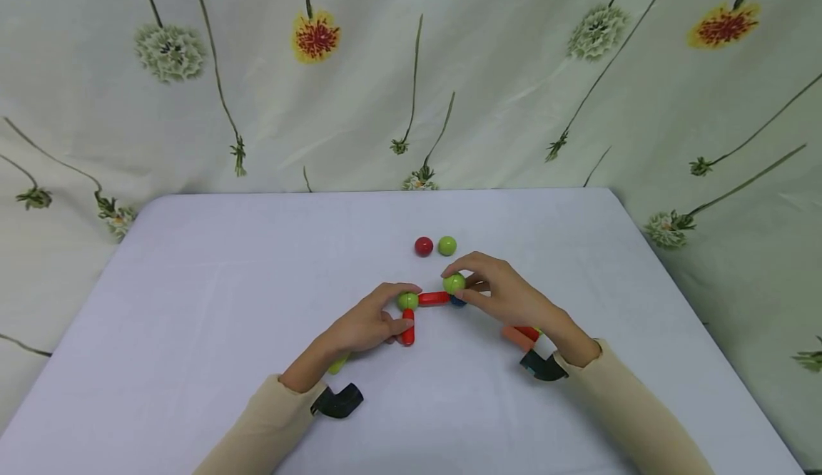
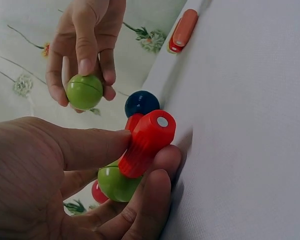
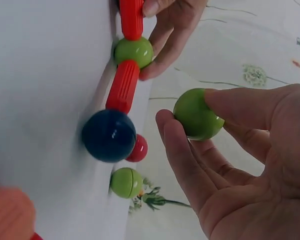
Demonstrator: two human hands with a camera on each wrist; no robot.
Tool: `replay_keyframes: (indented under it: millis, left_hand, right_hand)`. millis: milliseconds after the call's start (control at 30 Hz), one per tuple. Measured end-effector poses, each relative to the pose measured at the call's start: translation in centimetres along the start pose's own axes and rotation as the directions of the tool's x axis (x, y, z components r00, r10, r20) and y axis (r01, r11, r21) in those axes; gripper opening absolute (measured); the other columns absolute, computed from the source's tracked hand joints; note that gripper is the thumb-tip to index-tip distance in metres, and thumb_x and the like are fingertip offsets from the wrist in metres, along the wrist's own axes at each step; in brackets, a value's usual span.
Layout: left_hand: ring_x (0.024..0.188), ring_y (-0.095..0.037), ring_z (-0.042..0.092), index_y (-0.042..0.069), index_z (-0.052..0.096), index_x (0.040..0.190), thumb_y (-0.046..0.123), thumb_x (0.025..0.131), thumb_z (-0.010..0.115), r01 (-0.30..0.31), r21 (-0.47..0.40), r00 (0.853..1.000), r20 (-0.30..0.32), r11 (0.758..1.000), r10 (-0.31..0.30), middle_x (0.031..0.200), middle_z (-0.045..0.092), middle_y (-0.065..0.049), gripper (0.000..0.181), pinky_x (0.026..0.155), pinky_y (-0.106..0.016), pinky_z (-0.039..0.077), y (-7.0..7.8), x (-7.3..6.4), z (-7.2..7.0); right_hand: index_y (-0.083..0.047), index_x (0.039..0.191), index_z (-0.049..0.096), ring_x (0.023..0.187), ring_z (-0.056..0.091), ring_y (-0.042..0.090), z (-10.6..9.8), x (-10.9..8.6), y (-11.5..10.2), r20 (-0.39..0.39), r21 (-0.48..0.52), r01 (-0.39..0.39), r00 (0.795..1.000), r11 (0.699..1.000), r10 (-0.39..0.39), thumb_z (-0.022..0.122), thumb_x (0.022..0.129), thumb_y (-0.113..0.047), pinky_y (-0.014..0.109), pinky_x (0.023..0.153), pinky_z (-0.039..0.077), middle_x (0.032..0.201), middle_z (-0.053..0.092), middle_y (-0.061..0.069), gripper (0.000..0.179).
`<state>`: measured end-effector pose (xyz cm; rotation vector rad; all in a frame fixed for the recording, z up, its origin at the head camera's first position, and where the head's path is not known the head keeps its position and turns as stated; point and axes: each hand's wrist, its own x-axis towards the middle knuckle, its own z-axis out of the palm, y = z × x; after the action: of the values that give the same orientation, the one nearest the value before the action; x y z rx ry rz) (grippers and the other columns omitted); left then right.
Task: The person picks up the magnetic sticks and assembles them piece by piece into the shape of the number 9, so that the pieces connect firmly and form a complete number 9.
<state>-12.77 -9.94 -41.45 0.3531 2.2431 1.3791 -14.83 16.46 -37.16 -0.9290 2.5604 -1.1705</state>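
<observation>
My right hand (image 1: 507,291) pinches a green ball (image 3: 197,114) between thumb and fingers, held just above the table close to a dark blue ball (image 3: 109,135). My left hand (image 1: 369,320) grips a red magnetic rod (image 2: 149,142), whose near end shows a round metal disc. That rod meets a second green ball (image 1: 407,301) under the left fingers. From this ball another red rod (image 1: 434,299) runs right to the blue ball, so the pieces form a bent chain. In the head view, the right hand and its green ball partly cover the blue ball.
Beyond the hands lie a loose red ball (image 1: 424,246) and another green ball (image 1: 447,245). An orange rod (image 1: 517,338) lies beside a red one (image 1: 529,333) near the right wrist. A yellow-green piece (image 1: 338,363) shows below the left wrist. The white tabletop (image 1: 257,261) ends at a floral cloth.
</observation>
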Motion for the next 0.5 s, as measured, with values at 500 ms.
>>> replay_keyframes:
  millis: [500]
  left_hand:
    - [0.065,-0.017,0.063,0.02,0.05,0.144,0.011,0.095,0.066,-0.032,-0.007,0.999,-0.004,0.999,0.032,0.141,0.041,-0.014,0.052,0.071,-0.029,0.052,-0.3,0.0,0.0]
  right_hand:
    - [-0.016,0.119,0.059,0.098,0.058,0.006,4.6,-1.0,-2.3,0.195,-0.096,0.054,0.98,0.994,-0.035,0.072,0.092,-0.014,0.026,0.088,0.054,0.113,0.059,-0.01,0.029]
